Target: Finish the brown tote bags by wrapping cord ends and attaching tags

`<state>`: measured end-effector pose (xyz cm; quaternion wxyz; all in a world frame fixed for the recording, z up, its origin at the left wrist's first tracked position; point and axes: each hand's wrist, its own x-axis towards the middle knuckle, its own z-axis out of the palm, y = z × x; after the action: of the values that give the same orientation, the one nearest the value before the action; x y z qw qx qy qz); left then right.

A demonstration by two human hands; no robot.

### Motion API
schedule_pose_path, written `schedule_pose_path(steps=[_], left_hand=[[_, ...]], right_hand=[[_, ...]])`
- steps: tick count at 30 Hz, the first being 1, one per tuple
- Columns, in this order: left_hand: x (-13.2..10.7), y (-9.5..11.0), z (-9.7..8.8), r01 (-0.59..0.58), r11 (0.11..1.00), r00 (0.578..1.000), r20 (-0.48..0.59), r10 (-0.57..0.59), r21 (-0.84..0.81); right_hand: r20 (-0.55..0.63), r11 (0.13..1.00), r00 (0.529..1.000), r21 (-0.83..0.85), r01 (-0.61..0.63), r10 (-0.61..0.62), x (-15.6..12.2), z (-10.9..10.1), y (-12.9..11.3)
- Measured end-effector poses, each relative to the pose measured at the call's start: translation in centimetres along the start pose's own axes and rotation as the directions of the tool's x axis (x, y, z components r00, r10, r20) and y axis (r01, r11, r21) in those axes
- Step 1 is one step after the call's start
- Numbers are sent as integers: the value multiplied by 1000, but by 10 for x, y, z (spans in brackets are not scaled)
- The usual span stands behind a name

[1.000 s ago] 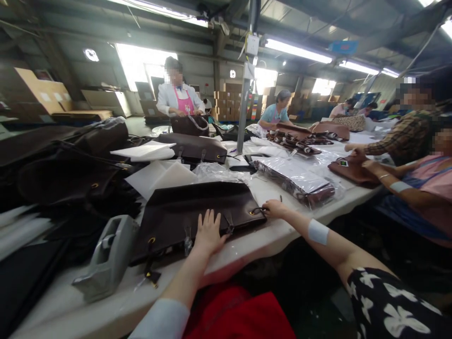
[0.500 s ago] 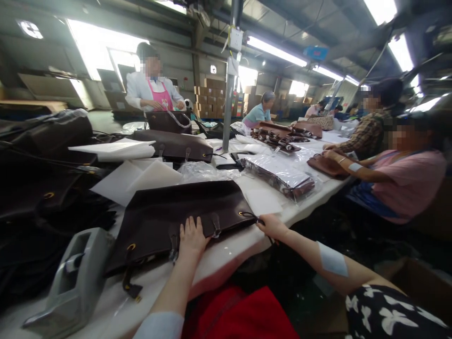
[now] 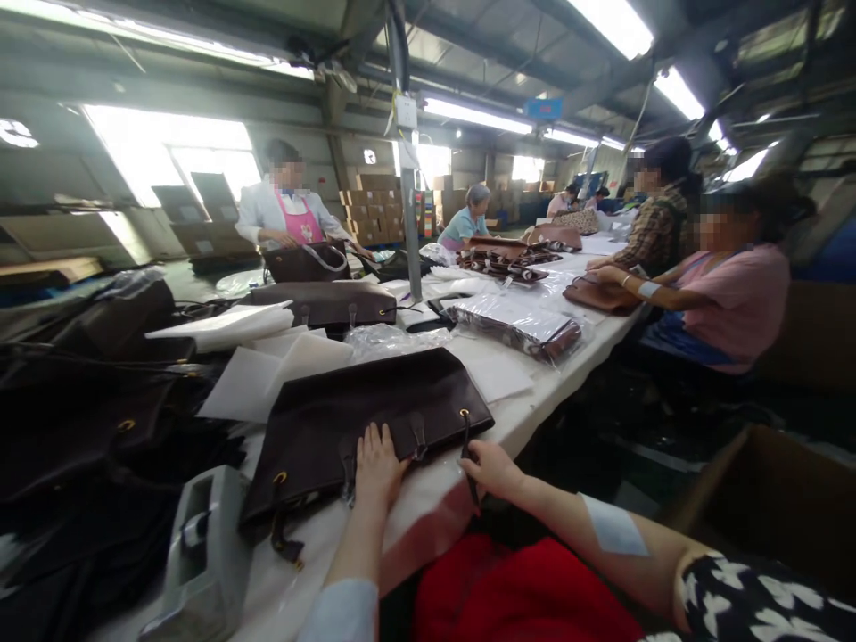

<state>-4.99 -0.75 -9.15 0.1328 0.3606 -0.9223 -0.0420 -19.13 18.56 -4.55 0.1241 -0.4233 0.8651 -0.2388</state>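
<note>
A dark brown leather handbag lies flat along the edge of the white-covered table in front of me. My left hand rests flat on its lower side, fingers stretched out, between two small straps. At the bag's right end, my right hand pinches a dark drawstring cord that runs down from a brass eyelet. Another cord with a dark tab hangs from the eyelet at the left end.
A grey tape dispenser stands left of the bag. Dark bags are heaped at far left. White sheets and a plastic-wrapped bundle lie beyond. Co-workers handle bags across the table and at right, near a cardboard box.
My right hand has drawn the cord down and nearer to me, from beside the bag's right end to below its eyelet. My left hand stays flat on the bag. The view has turned right.
</note>
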Motion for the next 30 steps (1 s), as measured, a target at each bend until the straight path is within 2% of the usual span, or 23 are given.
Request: schedule_pose_path(steps=[2,5,7,11,13,15,18,19,21,22,24,27,30], left_hand=[[0,-4,1,-15,1000,1000,-4,15,-19],[0,-6,-1,-17,998,999,34,19,-56],[0,-6,-5,-8,997,996,85,15,-83],[0,-7,-14,8,992,980,198,17,-124],[-4,-4,-21,23,988,981,194,7,-150],[-12,7,-32,57,978,996,80,-41,-202],[-26,45,-53,55,941,976,-183,-122,-335],[-30,61,-59,25,929,972,-208,-109,-370],[-32,96,-66,-4,911,993,-110,-46,-413],[-31,112,-65,18,905,1000,-15,-27,-425],[-27,138,-57,131,868,983,176,-51,-479],[-16,159,-36,369,668,916,375,-143,-647],[-7,164,-21,508,468,849,511,-134,-723]], right_hand=[[93,969,993,229,-94,74,-2,6,-1],[235,839,962,488,-240,139,-7,14,2],[254,807,958,534,-253,132,-10,15,10],[257,843,959,484,-235,120,-11,2,31],[166,907,986,409,-100,34,-8,-12,41],[20,952,991,284,118,-129,-2,-27,49],[-146,924,922,82,373,-359,7,-48,57],[-172,906,894,22,423,-414,11,-53,59],[-177,871,853,-86,483,-491,19,-57,64],[-165,860,845,-126,494,-509,22,-58,67],[-123,858,852,-163,488,-508,30,-54,73],[-68,875,879,-156,458,-472,39,-46,79],[-28,883,887,-114,456,-461,45,-43,79]])
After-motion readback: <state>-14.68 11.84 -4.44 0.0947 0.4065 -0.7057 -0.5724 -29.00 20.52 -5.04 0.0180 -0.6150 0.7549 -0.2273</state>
